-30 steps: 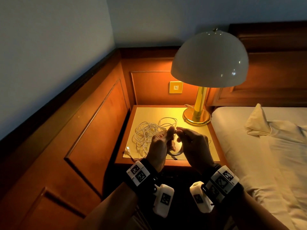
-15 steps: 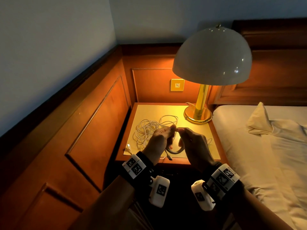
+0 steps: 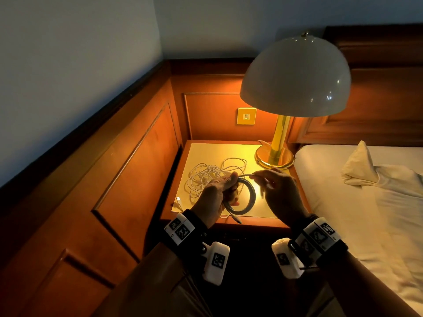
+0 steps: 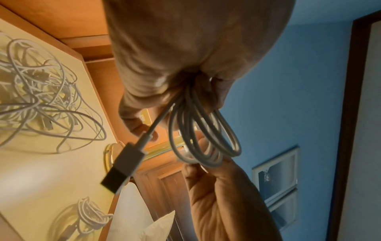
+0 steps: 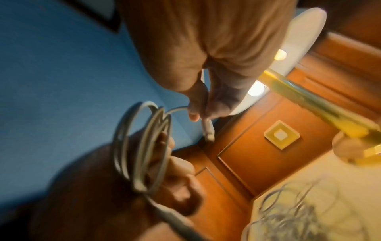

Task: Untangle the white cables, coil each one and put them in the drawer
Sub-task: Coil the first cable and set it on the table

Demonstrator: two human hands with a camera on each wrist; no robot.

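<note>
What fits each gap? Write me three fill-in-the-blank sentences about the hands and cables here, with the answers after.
1. The left hand grips a ____ white cable, one plug dangling below.
2. The right hand pinches that cable's free ____.
3. The tangled cables lie on the nightstand, left of the lit ____.

Missing words: coiled; end; lamp.

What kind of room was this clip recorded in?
Most likely a hotel bedroom: a bed beside a wooden nightstand, a domed table lamp, and wood wall panelling.
</note>
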